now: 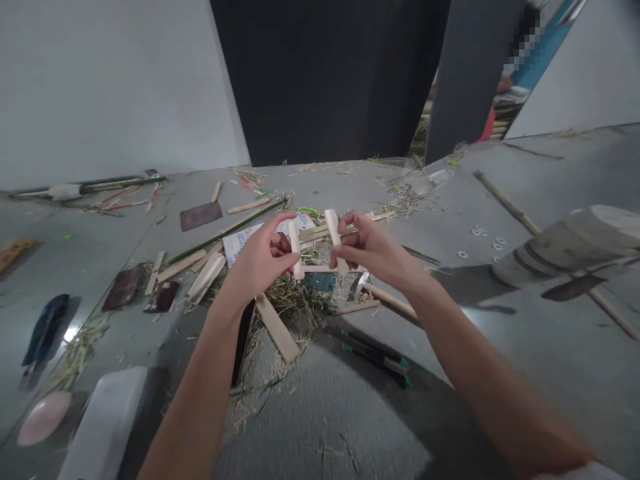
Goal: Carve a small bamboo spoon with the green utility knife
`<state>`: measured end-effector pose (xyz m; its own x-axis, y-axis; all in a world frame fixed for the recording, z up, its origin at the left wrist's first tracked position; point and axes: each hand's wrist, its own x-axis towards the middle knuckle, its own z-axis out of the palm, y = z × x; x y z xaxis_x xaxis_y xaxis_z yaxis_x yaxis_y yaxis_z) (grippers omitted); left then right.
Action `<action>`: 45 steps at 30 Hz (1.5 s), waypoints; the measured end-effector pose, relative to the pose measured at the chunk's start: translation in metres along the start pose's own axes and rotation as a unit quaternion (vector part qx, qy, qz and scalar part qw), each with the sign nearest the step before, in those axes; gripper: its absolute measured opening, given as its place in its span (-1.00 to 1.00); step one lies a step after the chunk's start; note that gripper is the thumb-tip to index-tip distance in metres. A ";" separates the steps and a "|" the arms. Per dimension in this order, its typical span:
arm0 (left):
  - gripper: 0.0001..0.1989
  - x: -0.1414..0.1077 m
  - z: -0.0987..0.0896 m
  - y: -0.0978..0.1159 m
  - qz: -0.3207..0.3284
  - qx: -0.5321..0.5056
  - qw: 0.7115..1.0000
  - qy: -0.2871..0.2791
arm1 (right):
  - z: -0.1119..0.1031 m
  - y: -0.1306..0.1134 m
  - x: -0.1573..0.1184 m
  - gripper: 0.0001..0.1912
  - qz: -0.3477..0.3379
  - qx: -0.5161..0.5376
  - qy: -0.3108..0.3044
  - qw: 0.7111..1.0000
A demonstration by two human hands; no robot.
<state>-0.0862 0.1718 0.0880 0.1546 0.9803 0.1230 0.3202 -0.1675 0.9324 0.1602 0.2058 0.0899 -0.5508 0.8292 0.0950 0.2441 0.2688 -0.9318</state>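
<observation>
A small pale wooden frame (320, 269) hangs between my hands, above a heap of shavings on the grey floor. It has two upright pieces joined low down by a crossbar. My left hand (267, 257) is closed on the left upright (294, 243), gripping it between thumb and fingers. The right upright (332, 227), tilted a little, is pinched in my right hand (363, 247). Just below my right hand lies a hammer (393, 301) with a wooden handle. A flat wooden strip (277, 328) lies below my left hand.
Green-and-black tools (377, 357) lie in front. A ridged grey cylinder (565, 247) and a long stick (505, 200) are at the right, near small white rings. Sandpaper pieces (125, 287), a blue object (46, 330) and a white box (107, 423) are at the left. Panels rise behind.
</observation>
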 end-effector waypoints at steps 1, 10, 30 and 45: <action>-0.37 -0.003 0.003 0.007 -0.004 -0.014 1.000 0.003 | 0.006 -0.009 -0.004 -0.76 -0.003 0.016 -0.008 1.000; -0.59 -0.014 0.013 0.035 -0.001 -0.111 0.994 -0.011 | 0.026 -0.021 -0.013 -0.82 -0.014 0.079 0.006 0.997; -0.87 -0.016 0.003 0.034 -0.031 -0.062 0.997 0.020 | 0.021 -0.025 -0.015 -0.83 -0.077 -0.081 0.015 0.994; -0.88 -0.032 -0.028 0.052 -0.011 0.010 1.000 0.005 | 0.015 -0.036 -0.022 -0.94 0.040 0.085 -0.065 0.994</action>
<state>-0.1005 0.1345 0.1419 0.1387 0.9846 0.1062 0.3424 -0.1483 0.9278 0.1517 0.1706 0.1165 -0.6362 0.7714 -0.0168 0.1589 0.1098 -0.9812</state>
